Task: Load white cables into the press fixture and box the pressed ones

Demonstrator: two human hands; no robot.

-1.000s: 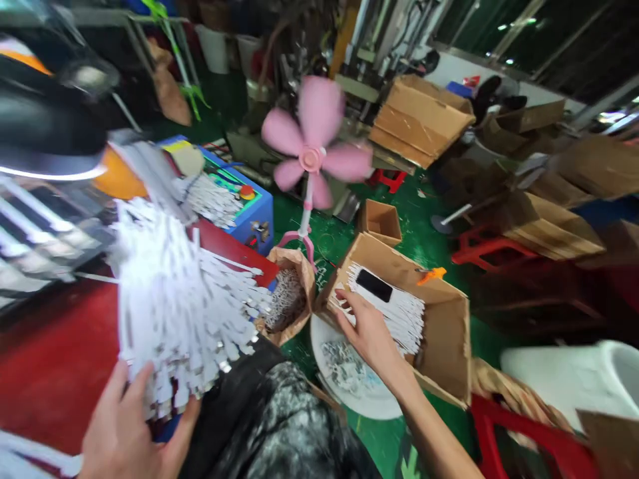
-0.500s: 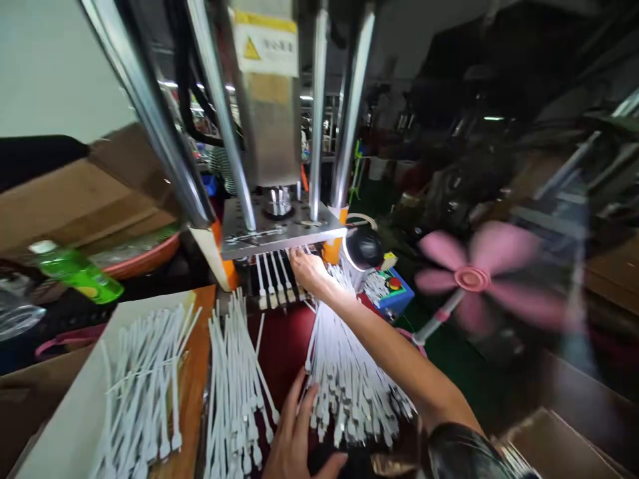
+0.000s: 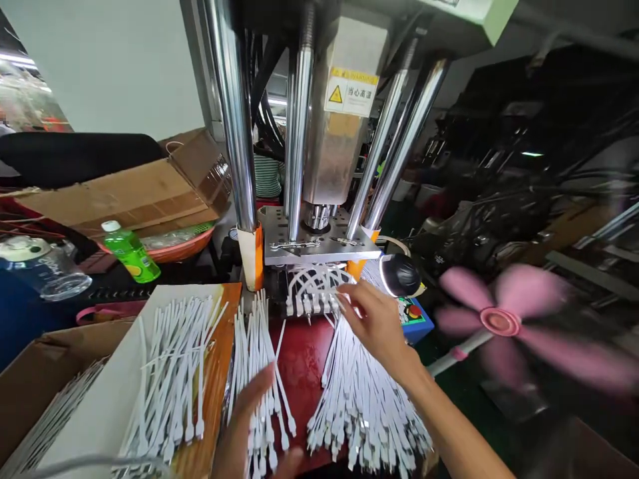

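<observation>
White cables (image 3: 319, 274) with moulded plug ends sit side by side in the mould of a press, bent up in arches under its steel plate (image 3: 324, 251). At the right end of that row, my right hand (image 3: 377, 326) has its fingers curled and pinched on one of the cables; the fingertips partly hide the grip. My left hand (image 3: 239, 426), smeared by motion, hovers at the lower middle with fingers apart. It is over the edge of a bundle of white cables (image 3: 264, 406). Below my right forearm fans a larger pile of white cables (image 3: 367, 399).
More cables (image 3: 174, 359) lie on a board at left. Steel columns (image 3: 234, 126) frame the press. A green bottle (image 3: 130, 253), a clear jug (image 3: 54, 269) and cardboard (image 3: 130, 196) stand behind. A lamp (image 3: 399, 274), a blue control box (image 3: 418, 324) and a spinning pink fan (image 3: 499, 322) are right.
The cables in the mould lay straight under the plate and now arch upward. My right hand has come out from beneath the plate. My left hand has moved left, and the view has shifted.
</observation>
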